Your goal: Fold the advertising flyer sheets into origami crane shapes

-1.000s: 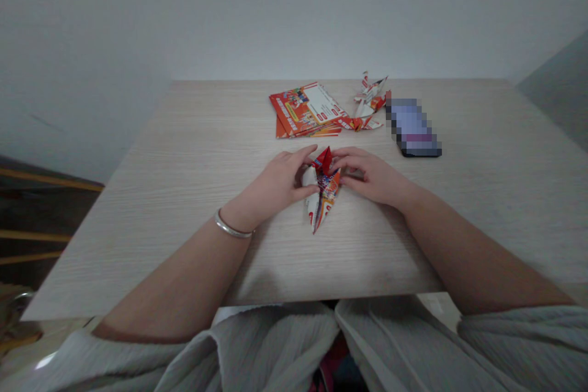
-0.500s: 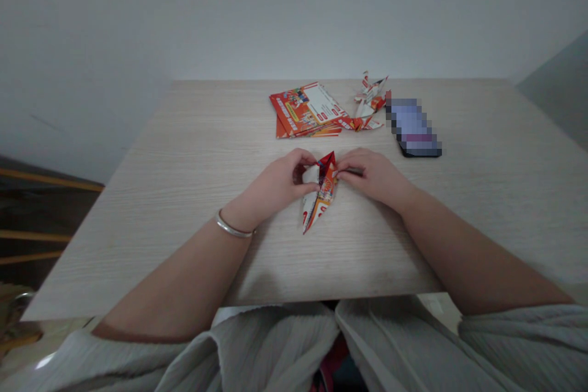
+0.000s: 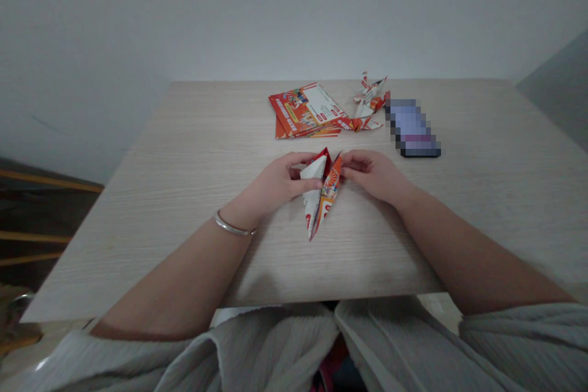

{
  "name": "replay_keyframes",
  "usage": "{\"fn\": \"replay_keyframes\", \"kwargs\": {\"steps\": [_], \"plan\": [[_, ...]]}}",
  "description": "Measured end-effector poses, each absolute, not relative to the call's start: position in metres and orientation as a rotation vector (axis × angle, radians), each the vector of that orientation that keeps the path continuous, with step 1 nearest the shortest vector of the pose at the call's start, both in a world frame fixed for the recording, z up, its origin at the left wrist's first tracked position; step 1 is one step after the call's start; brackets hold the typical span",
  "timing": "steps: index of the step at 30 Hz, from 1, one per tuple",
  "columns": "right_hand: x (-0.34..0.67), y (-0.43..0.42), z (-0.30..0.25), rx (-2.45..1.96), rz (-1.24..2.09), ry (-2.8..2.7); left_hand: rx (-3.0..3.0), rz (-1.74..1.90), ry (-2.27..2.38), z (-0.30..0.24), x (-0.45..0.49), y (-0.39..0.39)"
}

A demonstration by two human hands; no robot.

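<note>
A folded piece of red, orange and white printed paper [image 3: 320, 199] stands on the wooden table [image 3: 184, 153], its long point aimed toward me. My left hand [image 3: 275, 184], with a silver bracelet on the wrist, pinches the paper's left flap. My right hand [image 3: 374, 174] pinches the right flap near the top. Both hands are closed on the paper and the two upper flaps are spread slightly apart.
A stack of printed flyers [image 3: 305, 111] lies at the far middle of the table. A finished folded paper figure [image 3: 370, 104] sits just right of it. A blurred phone [image 3: 412, 127] lies further right. A wall stands behind the table.
The two upper flaps of the paper have come apart and the white inner side now shows. Both hands shifted slightly with the paper; its lower point swung a little to the right.
</note>
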State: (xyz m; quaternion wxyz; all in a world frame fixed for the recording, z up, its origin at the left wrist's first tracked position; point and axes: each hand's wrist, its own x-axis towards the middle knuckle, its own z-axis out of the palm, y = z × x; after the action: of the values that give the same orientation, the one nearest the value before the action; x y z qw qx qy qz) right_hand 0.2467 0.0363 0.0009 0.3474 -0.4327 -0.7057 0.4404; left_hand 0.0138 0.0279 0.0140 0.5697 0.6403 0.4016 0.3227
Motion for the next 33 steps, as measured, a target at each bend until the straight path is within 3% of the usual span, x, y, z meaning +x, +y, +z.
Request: {"fn": "replay_keyframes", "kwargs": {"steps": [22,33], "plan": [[0.234,0.031,0.005,-1.161,1.246,-1.681,1.933,0.848,1.021,0.02,0.014,0.025],[0.235,0.029,0.0,-0.845,1.269,-1.789,1.599,0.96,1.034,0.008,0.018,0.028]]}}
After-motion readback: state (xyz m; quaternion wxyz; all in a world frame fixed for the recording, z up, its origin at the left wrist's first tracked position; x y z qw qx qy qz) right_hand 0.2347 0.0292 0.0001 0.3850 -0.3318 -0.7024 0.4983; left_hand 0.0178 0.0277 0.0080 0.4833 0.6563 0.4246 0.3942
